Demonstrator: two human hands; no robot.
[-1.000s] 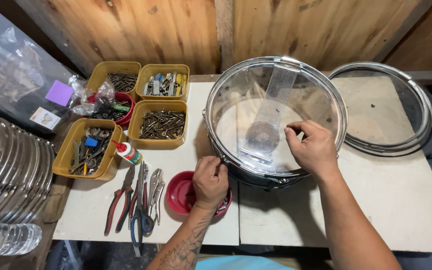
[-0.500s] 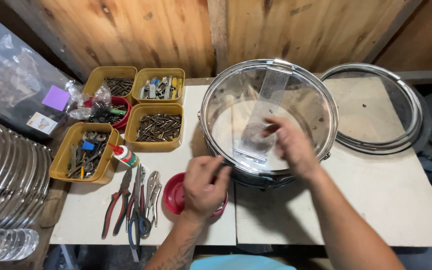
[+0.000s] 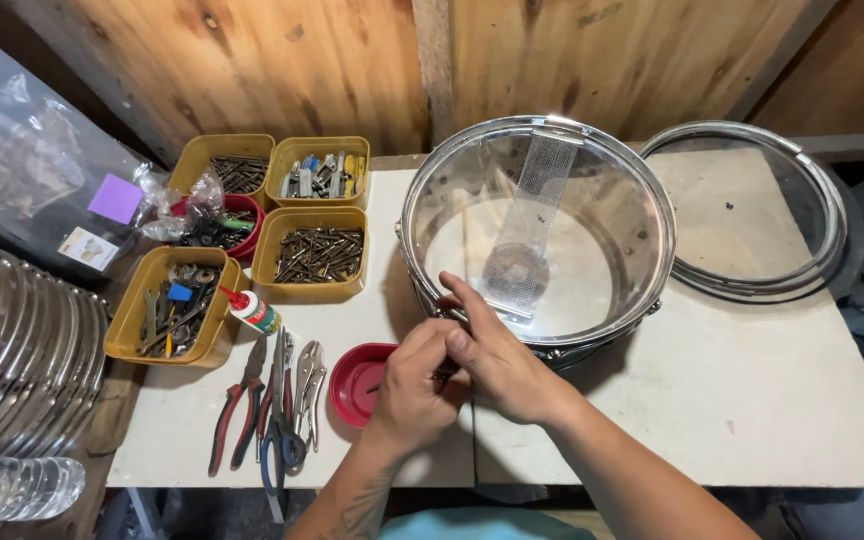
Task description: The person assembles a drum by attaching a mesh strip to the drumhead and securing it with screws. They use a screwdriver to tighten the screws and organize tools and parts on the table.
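A chrome snare drum (image 3: 642,190) with a clear head lies on the white table (image 3: 732,400), with a strip of snare wires (image 3: 537,205) across the head. Both my hands meet at the drum's near rim. My left hand (image 3: 414,385) is curled, its fingertips pinched on a small dark metal part that is mostly hidden between the hands. My right hand (image 3: 500,360) lies against the left, its index finger stretched up onto the rim. A red bowl (image 3: 354,385) sits just left of my left hand.
Pliers and cutters (image 3: 270,405) lie left of the bowl, next to a small glue bottle (image 3: 252,312). Yellow trays of screws and bits (image 3: 310,252) fill the back left. A loose drum hoop with a clear head (image 3: 812,215) lies at the right. Stacked metal hoops (image 3: 12,370) stand at the far left.
My right hand has come off the clear drum head and moved down-left to the near rim, joining my left hand, which has shifted slightly right from above the red bowl.
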